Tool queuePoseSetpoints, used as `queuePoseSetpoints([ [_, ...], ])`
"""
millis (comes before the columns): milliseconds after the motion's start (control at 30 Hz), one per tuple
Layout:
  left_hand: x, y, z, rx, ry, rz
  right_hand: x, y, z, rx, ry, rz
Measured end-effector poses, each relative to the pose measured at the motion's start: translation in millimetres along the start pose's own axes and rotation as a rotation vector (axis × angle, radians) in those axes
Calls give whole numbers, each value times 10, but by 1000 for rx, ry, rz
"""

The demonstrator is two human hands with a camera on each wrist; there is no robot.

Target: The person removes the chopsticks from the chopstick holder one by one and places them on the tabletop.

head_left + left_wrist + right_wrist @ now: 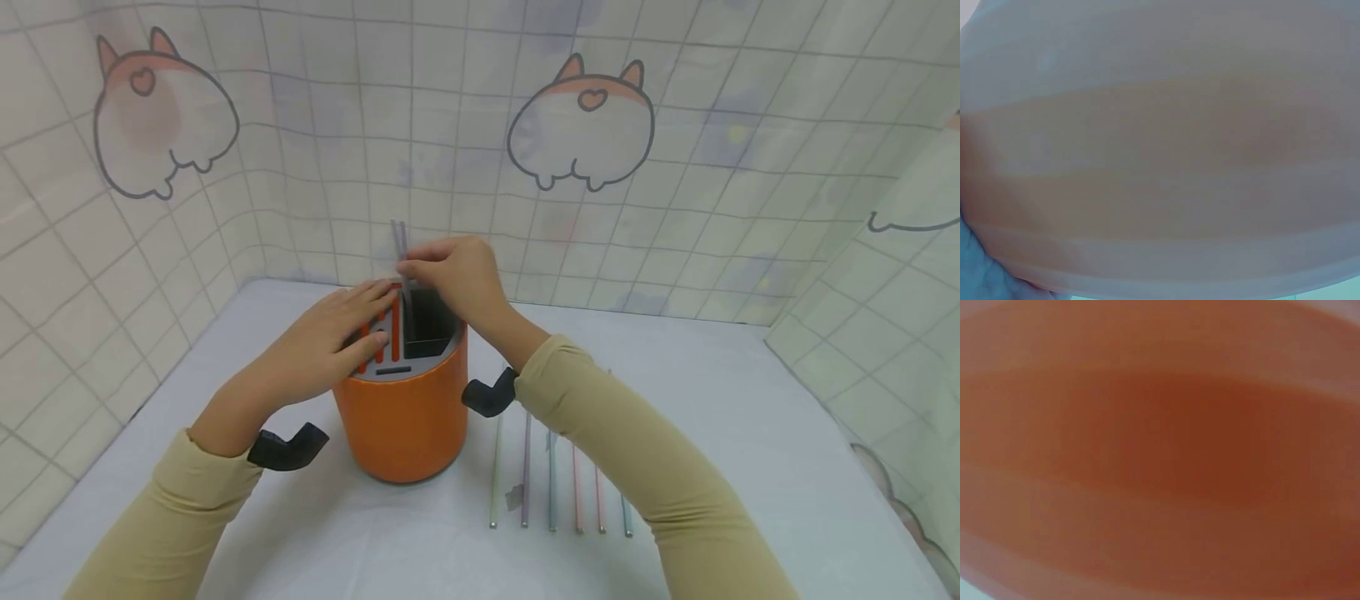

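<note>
An orange round utensil holder (401, 425) stands upright on the table, its grey top (420, 367) cut with slots and a larger dark opening. Spread over the slotted side of that top is my left hand (337, 337), fingers extended and resting on it. My right hand (457, 271), at the back of the opening, pinches two thin pale-grey sticks (399, 237) between thumb and fingers. They stand nearly upright, their lower part reaching into the opening. The holder's blurred side (1160, 156) fills the left wrist view, and its orange wall (1210, 437) fills the right one.
Several thin pastel sticks with metallic ends, including a green stick (495, 483) and a purple stick (526, 483), lie side by side right of the holder, partly under the right forearm. A tiled-pattern curtain (450, 125) hangs behind the white table (697, 400).
</note>
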State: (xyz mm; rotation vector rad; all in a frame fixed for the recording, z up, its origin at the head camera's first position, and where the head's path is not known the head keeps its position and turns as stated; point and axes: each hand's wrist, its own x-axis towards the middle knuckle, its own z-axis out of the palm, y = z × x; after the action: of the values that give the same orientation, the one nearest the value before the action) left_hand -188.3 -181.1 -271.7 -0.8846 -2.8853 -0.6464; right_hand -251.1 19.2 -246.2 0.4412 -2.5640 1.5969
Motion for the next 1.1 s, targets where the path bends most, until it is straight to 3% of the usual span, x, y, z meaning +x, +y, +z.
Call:
queuePoseSetpoints([
  [133, 8, 2, -4, -2, -4, -7, -16, -9, -82, 98, -2, 30],
  [233, 12, 0, -9, -1, -5, -9, -34, -44, -179, 259, 8, 11],
  [433, 17, 2, -3, -2, -6, -9, -140, -204, -431, 435, 57, -132],
  [733, 13, -7, 8, -1, -8, -11, -343, -522, -937, 742, 216, -324],
  [833, 9, -15, 9, 1, -8, -11, -412, -567, -1102, 751, 275, -393],
  [967, 8, -28, 10, -1, -3, -12, -490, -538, -1301, 759, 338, -419],
  [1100, 12, -34, 10, -6, 0, -9, -550, -411, -1492, 816, 379, -362],
])
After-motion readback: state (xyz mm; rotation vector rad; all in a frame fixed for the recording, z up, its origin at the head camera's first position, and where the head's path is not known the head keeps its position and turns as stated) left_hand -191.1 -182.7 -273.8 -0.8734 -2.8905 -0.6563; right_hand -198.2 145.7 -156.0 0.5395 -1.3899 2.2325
